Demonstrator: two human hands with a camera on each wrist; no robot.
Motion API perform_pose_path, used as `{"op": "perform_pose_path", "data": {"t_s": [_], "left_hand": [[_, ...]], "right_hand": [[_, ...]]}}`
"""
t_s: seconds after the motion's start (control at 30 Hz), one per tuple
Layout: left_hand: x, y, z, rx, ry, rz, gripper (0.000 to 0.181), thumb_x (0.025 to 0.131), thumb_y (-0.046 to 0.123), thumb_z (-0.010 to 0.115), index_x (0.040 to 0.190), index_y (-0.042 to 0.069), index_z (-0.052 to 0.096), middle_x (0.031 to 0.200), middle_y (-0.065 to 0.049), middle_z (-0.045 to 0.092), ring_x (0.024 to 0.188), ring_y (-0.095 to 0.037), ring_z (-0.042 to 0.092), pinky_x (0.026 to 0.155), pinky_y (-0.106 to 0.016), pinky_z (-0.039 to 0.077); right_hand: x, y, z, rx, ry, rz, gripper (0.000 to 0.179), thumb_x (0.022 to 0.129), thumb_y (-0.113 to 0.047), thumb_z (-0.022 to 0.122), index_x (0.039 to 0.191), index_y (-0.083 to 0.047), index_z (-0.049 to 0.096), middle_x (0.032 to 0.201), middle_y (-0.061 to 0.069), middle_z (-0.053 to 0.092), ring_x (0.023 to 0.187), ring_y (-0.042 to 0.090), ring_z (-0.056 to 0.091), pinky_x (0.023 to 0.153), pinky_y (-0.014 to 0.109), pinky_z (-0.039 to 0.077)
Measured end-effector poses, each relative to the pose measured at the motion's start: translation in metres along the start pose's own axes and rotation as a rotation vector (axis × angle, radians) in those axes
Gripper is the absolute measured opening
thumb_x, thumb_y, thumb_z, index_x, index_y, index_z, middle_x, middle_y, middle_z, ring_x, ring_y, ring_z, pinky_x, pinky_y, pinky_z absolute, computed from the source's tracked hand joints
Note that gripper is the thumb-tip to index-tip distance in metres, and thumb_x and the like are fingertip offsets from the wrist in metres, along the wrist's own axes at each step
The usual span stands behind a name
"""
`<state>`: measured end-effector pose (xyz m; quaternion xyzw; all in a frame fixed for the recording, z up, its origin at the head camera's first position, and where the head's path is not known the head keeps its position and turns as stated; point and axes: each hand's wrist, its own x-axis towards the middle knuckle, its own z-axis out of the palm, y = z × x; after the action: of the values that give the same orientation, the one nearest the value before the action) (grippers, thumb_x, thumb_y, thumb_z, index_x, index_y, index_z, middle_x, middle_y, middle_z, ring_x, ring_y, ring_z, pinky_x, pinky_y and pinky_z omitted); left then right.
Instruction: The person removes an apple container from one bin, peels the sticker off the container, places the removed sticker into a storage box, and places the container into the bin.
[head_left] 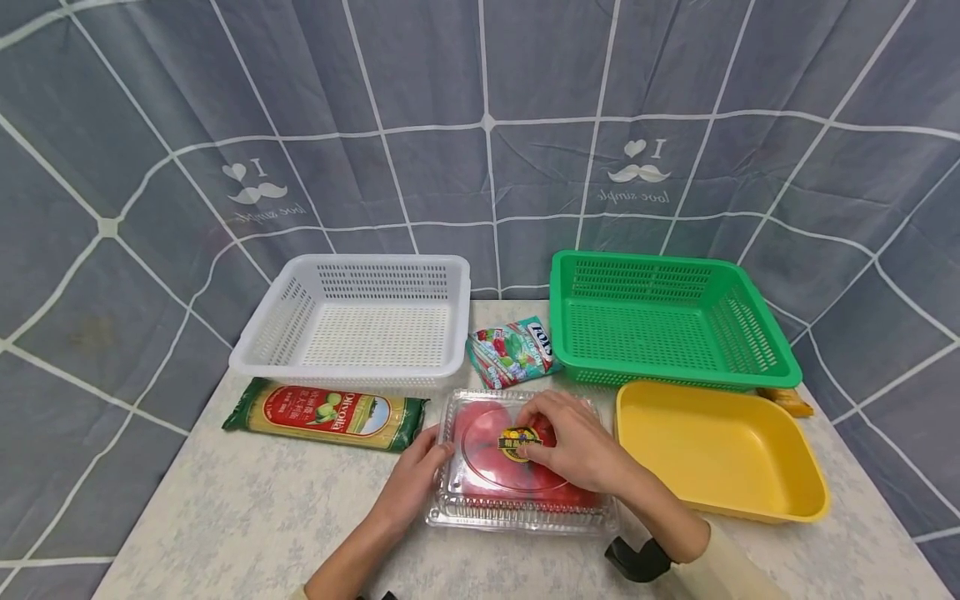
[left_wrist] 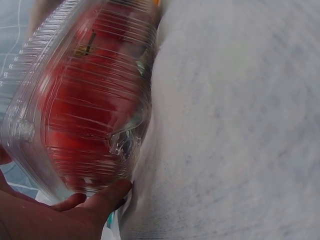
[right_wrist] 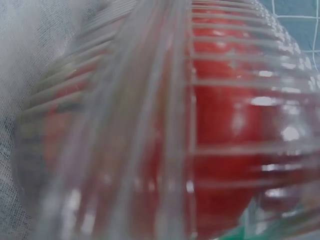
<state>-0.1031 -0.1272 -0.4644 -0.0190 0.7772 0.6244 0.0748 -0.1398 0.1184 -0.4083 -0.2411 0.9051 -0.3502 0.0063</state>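
Note:
A clear plastic clamshell box (head_left: pixel 480 521) of red tomatoes (head_left: pixel 480 467) stands on the table, its lid down, with a black and yellow round label (head_left: pixel 517 444) on top. At its left side is my left hand (head_left: pixel 411 471); the thumb lies on the box and the fingers hold its side near the lower rim, as the left wrist view shows. My right hand (head_left: pixel 577 442) lies over the lid, thumb and fingertips touching it around the label. Ribbed plastic and tomatoes fill the right wrist view; that hand is out of sight there.
Behind are a white basket (head_left: pixel 348 371) and a green basket (head_left: pixel 675 371), with a teal candy bag (head_left: pixel 513 352) between them. A spaghetti pack (head_left: pixel 326 414) lies left of the box. To the right stands a yellow tub (head_left: pixel 720 450); a yellow packet (head_left: pixel 787 402) shows behind it.

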Motion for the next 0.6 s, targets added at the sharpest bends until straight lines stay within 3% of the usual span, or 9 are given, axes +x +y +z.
{"op": "perform_pose_path", "data": {"t_s": [0.2, 0.6], "left_hand": [[-0.0001, 0.0009, 0.0003, -0.025, 0.0, -0.004, 0.052, 0.096, 0.029, 0.051, 0.138, 0.001, 0.046, 0.132, -0.014, 0.054, 0.119, -0.025, 0.048, 0.103, -0.048, 0.031], [0.0009, 0.0048, -0.0019, -0.135, -0.048, -0.065, 0.058, 0.094, 0.03, 0.052, 0.143, 0.002, 0.04, 0.137, -0.015, 0.049, 0.127, -0.029, 0.04, 0.106, -0.05, 0.025]], "right_hand": [[0.0001, 0.0029, 0.0022, 0.036, 0.038, -0.029, 0.017, 0.083, -0.011, 0.074, 0.095, -0.02, 0.067, 0.09, -0.014, 0.059, 0.083, 0.011, 0.053, 0.079, 0.036, 0.04], [0.0011, 0.0031, 0.0073, 0.044, 0.106, 0.03, 0.012, 0.087, -0.013, 0.071, 0.088, -0.024, 0.069, 0.086, -0.019, 0.059, 0.087, 0.008, 0.052, 0.09, 0.043, 0.036]]}}
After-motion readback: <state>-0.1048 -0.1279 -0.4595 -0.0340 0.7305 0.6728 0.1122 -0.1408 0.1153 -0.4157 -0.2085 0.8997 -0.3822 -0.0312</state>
